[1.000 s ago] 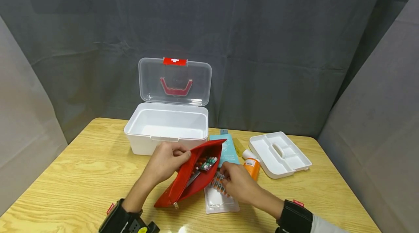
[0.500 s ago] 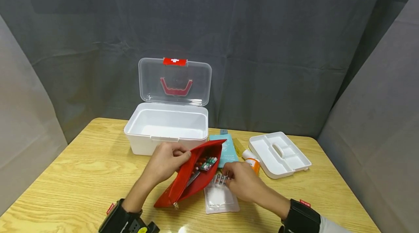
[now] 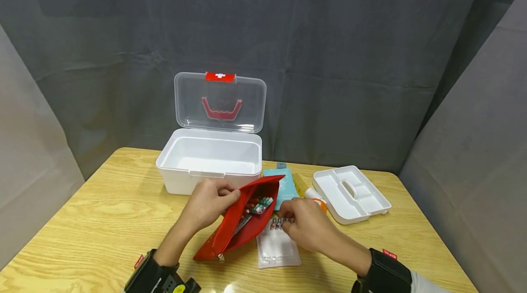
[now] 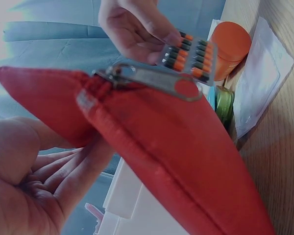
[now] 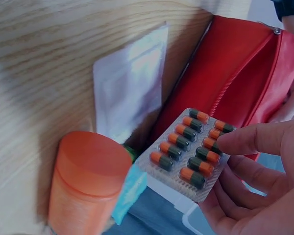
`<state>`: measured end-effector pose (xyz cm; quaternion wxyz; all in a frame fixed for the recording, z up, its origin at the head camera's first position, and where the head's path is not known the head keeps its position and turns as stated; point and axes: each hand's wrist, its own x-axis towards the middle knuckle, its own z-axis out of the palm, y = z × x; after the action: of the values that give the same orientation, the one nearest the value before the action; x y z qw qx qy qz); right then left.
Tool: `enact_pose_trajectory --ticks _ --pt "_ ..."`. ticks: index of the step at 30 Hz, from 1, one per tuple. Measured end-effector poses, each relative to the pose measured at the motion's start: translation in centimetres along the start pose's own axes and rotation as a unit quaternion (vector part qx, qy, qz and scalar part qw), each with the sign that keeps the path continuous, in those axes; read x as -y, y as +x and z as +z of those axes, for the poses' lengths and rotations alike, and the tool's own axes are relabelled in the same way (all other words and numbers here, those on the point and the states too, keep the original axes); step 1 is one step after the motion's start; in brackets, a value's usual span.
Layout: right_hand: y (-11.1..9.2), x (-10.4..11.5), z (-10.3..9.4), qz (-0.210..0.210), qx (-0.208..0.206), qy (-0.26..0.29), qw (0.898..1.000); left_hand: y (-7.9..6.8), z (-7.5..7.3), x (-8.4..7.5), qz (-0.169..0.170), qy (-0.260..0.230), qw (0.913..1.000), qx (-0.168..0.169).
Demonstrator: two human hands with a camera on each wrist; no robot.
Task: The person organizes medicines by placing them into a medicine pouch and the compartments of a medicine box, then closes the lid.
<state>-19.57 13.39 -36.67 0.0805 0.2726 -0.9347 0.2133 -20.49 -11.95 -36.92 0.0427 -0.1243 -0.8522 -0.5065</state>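
Observation:
A red zip pouch (image 3: 231, 225) gapes with its mouth toward the right. My left hand (image 3: 209, 204) holds it by its left edge; the left wrist view shows thumb and fingers on either side of the fabric. Inside lie a blister pack of green-and-white capsules (image 3: 262, 205) and something grey and flat. Just right of the pouch, my right hand (image 3: 306, 224) pinches a blister pack of orange-and-black capsules (image 5: 180, 139) by one edge. Below that pack a clear-white flat packet (image 3: 278, 252) lies on the wood table.
Behind the pouch stands a white first-aid box (image 3: 210, 158), its clear lid (image 3: 220, 103) raised. A light blue packet (image 3: 287, 188), a yellow item (image 3: 299, 185) and an orange bottle with white cap (image 5: 88, 181) lie beyond my right hand. Farther right is a white divided tray (image 3: 352, 194).
My right hand has moved slightly right and up, turning the blister pack so that less of its face shows in the head view. The left hand and pouch have stayed put.

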Motion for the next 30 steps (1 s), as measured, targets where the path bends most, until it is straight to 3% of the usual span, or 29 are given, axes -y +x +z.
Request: enact_pose_trajectory --ticks 9,17,30 --pt "-0.2 0.8 -0.5 -0.034 -0.052 -0.043 0.997 0.0 -0.1 -0.1 0.002 0.000 1.0000 -0.001" --pt "-0.1 1.7 -1.3 -0.033 -0.080 -0.054 0.995 0.0 0.0 -0.1 0.002 0.004 1.0000 -0.003" --pt "0.2 3.3 -0.6 -0.101 -0.096 -0.002 0.990 0.0 0.0 0.1 0.006 0.004 1.0000 -0.005"
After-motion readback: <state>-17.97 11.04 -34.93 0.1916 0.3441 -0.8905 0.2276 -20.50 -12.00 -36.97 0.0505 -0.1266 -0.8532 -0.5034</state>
